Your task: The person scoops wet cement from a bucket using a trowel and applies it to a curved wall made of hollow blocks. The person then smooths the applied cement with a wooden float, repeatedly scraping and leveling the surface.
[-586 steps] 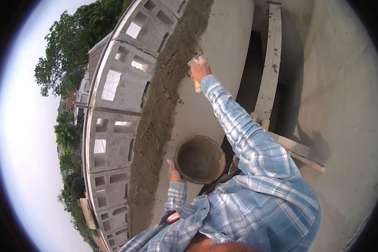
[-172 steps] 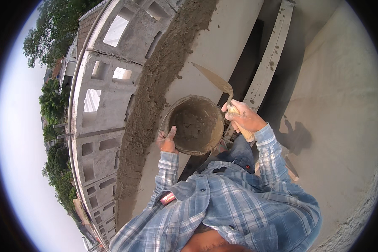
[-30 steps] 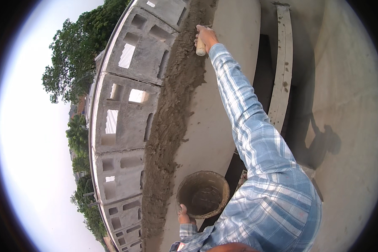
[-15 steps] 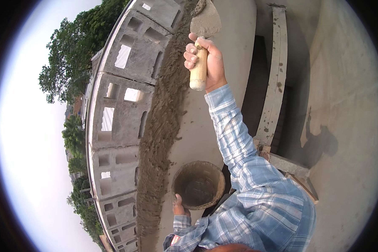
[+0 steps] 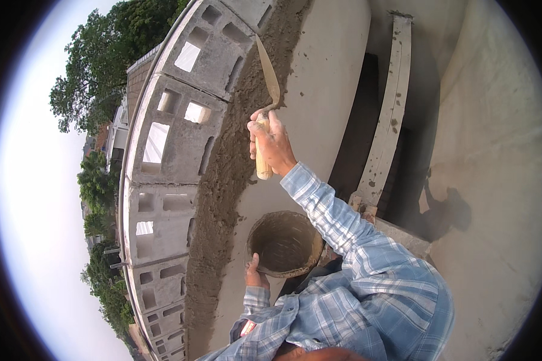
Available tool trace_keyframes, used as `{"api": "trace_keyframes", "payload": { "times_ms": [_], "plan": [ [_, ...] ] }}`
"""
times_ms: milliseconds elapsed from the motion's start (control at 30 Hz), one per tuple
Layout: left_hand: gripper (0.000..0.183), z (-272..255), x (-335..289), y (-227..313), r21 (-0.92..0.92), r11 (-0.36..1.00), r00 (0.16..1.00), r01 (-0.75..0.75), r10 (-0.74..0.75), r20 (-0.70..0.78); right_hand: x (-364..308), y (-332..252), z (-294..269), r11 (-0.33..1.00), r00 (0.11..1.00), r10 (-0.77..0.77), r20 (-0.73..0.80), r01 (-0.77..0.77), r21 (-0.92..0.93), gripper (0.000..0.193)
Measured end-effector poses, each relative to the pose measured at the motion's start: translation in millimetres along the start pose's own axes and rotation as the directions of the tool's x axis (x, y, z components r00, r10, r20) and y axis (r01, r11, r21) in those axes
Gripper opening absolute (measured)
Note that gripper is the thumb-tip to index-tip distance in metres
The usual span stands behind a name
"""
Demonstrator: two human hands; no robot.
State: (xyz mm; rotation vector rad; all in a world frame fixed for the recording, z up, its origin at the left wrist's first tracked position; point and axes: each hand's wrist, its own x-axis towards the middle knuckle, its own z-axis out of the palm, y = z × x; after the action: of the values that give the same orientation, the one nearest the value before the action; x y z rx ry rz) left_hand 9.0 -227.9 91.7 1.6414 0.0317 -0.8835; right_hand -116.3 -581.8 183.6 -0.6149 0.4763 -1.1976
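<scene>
Right hand (image 5: 274, 143) closed round the wooden handle of a pointed metal trowel (image 5: 269, 72), its blade aimed far; whether it touches the rough brown mortar strip (image 5: 214, 198) I cannot tell. Left hand (image 5: 256, 274) grips the near-left rim of a round, mortar-smeared bucket (image 5: 283, 221), right of that strip. Grey hollow concrete blocks (image 5: 186, 144) stand farther left.

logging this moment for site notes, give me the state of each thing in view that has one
Trowel: gripped, blade tip toward the picture's top
Right hand: closed around the trowel
Bucket: open-topped, dirty inside, fill level unclear
Left hand: holding the bucket, thumb at its rim
Block wall: standing, pierced by openings
Mortar strip: rough, unsmoothed, along the block wall
Board: spotted with dark marks
</scene>
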Motion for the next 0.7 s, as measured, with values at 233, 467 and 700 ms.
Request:
{"api": "trace_keyframes", "payload": {
  "times_ms": [233, 467, 700],
  "plan": [
    [0.031, 24, 3, 1, -0.143, 0.989, 0.997, -0.033, 0.044, 0.068, -153, -25, -140, 0.549, 0.717, 0.688, 0.113, -0.412, -0.727, 0.029],
    [0.041, 80, 8, 49, 0.069, 0.986, 0.931, -0.153, 0.12, 0.345, -236, 32, -141, -0.11, 0.835, 0.537, 0.121, 0.211, -0.971, 0.054],
    [0.045, 72, 25, 62, 0.035, 0.823, 0.726, -0.567, 0.48, 0.493, -275, 67, -46, -0.331, 0.827, 0.562, -0.028, 0.195, -0.923, 0.041]
  ]
}}
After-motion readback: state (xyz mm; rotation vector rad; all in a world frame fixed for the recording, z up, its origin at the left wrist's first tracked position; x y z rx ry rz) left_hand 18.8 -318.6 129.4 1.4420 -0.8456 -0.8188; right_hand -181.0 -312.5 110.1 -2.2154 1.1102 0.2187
